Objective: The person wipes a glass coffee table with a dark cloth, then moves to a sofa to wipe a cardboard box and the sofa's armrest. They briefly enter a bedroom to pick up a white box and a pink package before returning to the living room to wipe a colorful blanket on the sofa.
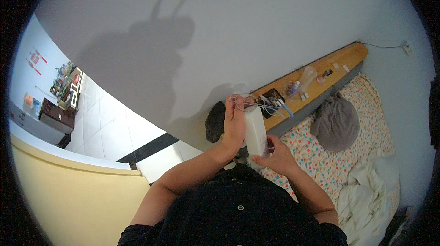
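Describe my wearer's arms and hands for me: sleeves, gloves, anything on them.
The left hand and right hand are bare, without visible gloves. Forearms are uncovered; short black sleeves join a black top with pale ring-like buttons.

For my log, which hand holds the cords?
The left hand, holding the cords at the far end of the white box; the right hand grips its near end.

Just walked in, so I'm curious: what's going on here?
A person holds a long white object: the right hand grasps its lower end, the left hand is at its upper end, seemingly holding thin cord-like strands. Beyond, a wooden ledge bears small items, and a grey cushion-like thing lies on the bed.
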A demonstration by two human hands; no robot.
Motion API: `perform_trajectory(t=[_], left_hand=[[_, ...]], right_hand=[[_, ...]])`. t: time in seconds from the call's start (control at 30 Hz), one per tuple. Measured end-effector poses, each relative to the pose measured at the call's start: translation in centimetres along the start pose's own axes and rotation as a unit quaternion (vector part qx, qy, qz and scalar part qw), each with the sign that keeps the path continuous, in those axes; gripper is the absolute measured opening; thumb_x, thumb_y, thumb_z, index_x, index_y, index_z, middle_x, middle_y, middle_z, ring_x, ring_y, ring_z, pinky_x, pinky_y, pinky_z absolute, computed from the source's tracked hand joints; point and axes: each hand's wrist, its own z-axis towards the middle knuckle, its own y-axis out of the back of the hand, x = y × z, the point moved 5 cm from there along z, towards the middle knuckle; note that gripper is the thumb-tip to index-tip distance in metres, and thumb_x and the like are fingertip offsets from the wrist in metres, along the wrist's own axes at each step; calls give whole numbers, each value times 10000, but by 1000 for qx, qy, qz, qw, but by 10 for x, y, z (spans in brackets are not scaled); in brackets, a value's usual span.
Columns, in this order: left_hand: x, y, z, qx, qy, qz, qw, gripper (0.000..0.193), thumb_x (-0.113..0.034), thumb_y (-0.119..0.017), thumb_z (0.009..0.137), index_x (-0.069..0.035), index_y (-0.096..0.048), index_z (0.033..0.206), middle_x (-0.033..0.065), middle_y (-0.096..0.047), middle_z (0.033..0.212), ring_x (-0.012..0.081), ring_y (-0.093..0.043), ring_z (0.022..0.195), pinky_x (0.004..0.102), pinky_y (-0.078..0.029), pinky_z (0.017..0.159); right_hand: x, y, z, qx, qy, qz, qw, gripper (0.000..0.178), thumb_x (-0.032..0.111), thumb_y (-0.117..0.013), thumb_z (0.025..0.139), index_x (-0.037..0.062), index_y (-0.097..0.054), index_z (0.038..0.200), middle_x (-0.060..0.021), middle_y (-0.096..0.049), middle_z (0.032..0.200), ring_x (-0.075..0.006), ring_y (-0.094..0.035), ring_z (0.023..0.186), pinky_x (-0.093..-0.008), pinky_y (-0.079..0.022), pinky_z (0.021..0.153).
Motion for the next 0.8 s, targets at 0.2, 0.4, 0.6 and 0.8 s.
perform_trajectory(t=[0.2, 0.4, 0.6, 0.8], left_hand=[[-12, -11, -17, 21, 87, -101, 991, 193, -302, -346, 1022, -118, -358, 1079, 80, -578, 1004, 154, -561, 864, 303, -493, 736], [-27, 10, -30, 29, -28, -41, 998, 189, -292, -321, 1023, -110, -352, 1065, 113, -582, 1039, 175, -569, 880, 317, -492, 763], [-46, 33, -48, -65, -139, 27, 988, 156, -245, -316, 1019, -100, -354, 1063, 146, -574, 1046, 226, -571, 932, 342, -489, 810], [-53, 60, -68, -144, -169, -73, 972, 268, -317, -328, 1012, -72, -393, 1099, 113, -525, 1029, 253, -571, 940, 389, -494, 823]], right_hand=[[-2, -10, 5, -36, 23, -4, 999, 804, 302, -786, 667, -38, -378, 1272, -178, -523, 1148, -281, -545, 1048, -379, -452, 918], [24, -14, -3, -34, 53, -49, 997, 823, 300, -792, 643, -36, -374, 1267, -183, -497, 1163, -291, -523, 1070, -396, -434, 932], [44, -21, -2, 2, 59, -85, 995, 832, 323, -802, 626, -33, -392, 1255, -203, -507, 1166, -321, -531, 1077, -402, -441, 922], [64, -37, 2, 26, 146, -130, 980, 809, 339, -789, 637, -18, -385, 1240, -203, -499, 1163, -317, -541, 1053, -404, -457, 873]])
